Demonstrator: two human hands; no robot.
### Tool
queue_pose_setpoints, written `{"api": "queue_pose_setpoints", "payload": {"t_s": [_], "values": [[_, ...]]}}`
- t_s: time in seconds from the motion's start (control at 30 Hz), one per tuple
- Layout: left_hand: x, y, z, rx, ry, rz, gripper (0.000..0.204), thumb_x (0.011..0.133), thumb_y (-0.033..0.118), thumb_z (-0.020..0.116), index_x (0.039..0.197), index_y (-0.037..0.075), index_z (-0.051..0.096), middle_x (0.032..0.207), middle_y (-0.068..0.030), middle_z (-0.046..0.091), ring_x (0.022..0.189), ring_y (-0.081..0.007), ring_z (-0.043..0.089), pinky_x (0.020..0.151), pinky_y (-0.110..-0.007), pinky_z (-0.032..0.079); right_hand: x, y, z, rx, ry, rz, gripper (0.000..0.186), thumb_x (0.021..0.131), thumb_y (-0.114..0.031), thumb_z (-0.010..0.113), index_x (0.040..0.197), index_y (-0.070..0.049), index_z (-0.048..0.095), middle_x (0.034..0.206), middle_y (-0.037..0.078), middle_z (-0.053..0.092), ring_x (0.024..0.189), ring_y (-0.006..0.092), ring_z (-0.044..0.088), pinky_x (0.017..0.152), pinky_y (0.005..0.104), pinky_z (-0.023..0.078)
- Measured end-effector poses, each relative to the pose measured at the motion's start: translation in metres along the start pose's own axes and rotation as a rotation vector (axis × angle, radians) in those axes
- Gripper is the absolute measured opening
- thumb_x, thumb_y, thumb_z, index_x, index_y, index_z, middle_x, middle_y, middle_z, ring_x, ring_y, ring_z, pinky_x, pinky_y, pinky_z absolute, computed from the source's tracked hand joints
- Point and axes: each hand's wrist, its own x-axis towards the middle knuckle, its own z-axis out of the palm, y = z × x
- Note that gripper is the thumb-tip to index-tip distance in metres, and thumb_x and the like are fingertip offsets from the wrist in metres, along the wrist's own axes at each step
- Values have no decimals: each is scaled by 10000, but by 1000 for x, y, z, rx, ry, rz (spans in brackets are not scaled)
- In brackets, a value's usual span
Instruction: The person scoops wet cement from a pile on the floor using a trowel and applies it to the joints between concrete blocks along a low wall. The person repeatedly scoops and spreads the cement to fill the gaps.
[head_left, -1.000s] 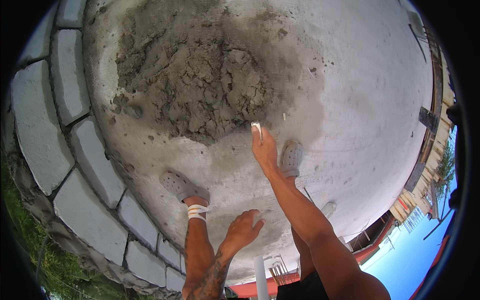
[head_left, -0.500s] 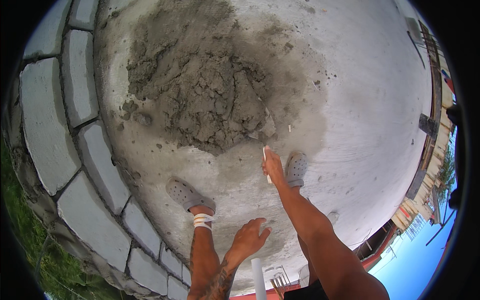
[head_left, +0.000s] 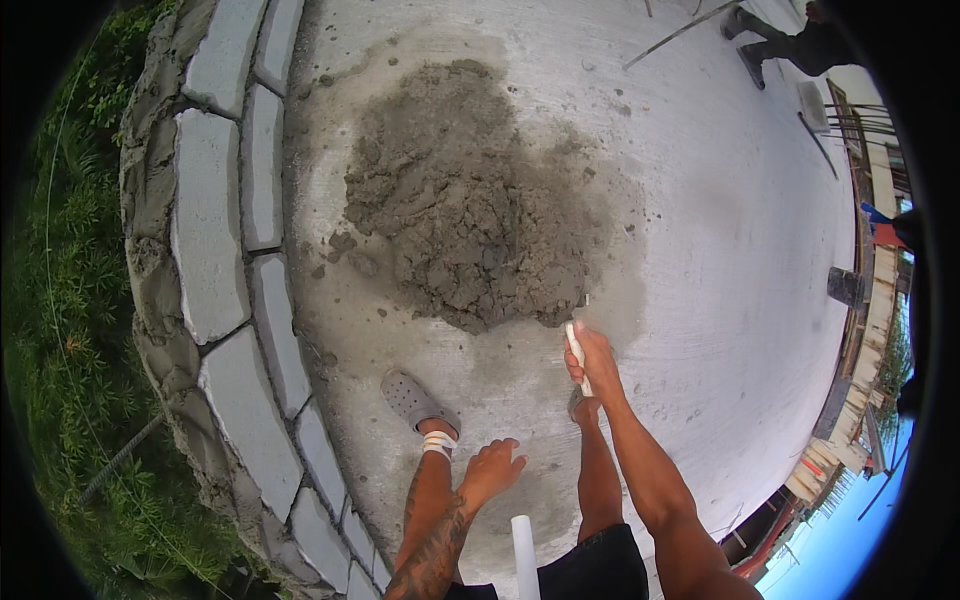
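Note:
My right hand [head_left: 598, 358] grips the white handle [head_left: 579, 360] of what appears to be a trowel, at the lower right edge of a rough pile of wet mortar [head_left: 450, 220]; its blade is hidden or too indistinct to make out. My left hand [head_left: 490, 468] hangs low with fingers loosely apart and empty, beside my left leg. Below it stands a white pipe [head_left: 525, 555]. My feet, one in a grey clog [head_left: 412, 398], are on the concrete slab [head_left: 720, 300] just short of the pile.
A low edging of grey blocks [head_left: 210, 225] runs along the left, with greenery [head_left: 80, 300] beyond. At top right are a person's dark-clad legs [head_left: 775, 48] and a thin rod [head_left: 680, 35]. Boards [head_left: 850, 290] line the far right edge.
The view has swung, bringing more greenery and another person's legs into sight. My right hand still grips the handle; the metal blade visible half a second ago at the pile's edge no longer shows clearly.

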Motion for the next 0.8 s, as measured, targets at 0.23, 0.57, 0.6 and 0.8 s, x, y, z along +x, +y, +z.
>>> {"api": "queue_pose_setpoints", "payload": {"t_s": [0.23,0.57,0.6,0.8], "values": [[-101,-130,-24,525,21,218,297,915,303,580,915,38,714,905,-204,712,898,-394,681,818,-509,525,-154,-26,30,-64,-139,-45,378,997,-403,567,824,-68,541,608,1,480,443,98,432,401,266,332],[-330,-338,306,-86,259,-382,405,947,445,570,1058,106,762,1019,-214,712,956,-298,675,889,-422,513,-289,5,33,-486,-272,-56,255,931,-216,684,788,-67,536,578,-13,465,437,96,429,403,293,343],[-338,-334,344,-207,261,-378,394,947,427,570,1040,95,760,1002,-204,714,932,-306,672,862,-430,515,-298,8,32,-520,-281,-66,252,927,-208,680,790,-66,523,580,-13,461,437,95,422,400,289,341],[-372,-225,529,-1293,531,-423,364,907,324,622,1016,-10,712,899,-39,727,737,-167,655,625,-366,502,-346,22,45,-895,-425,-81,214,911,-165,647,795,-69,495,573,-21,446,424,84,409,379,276,337]]}}
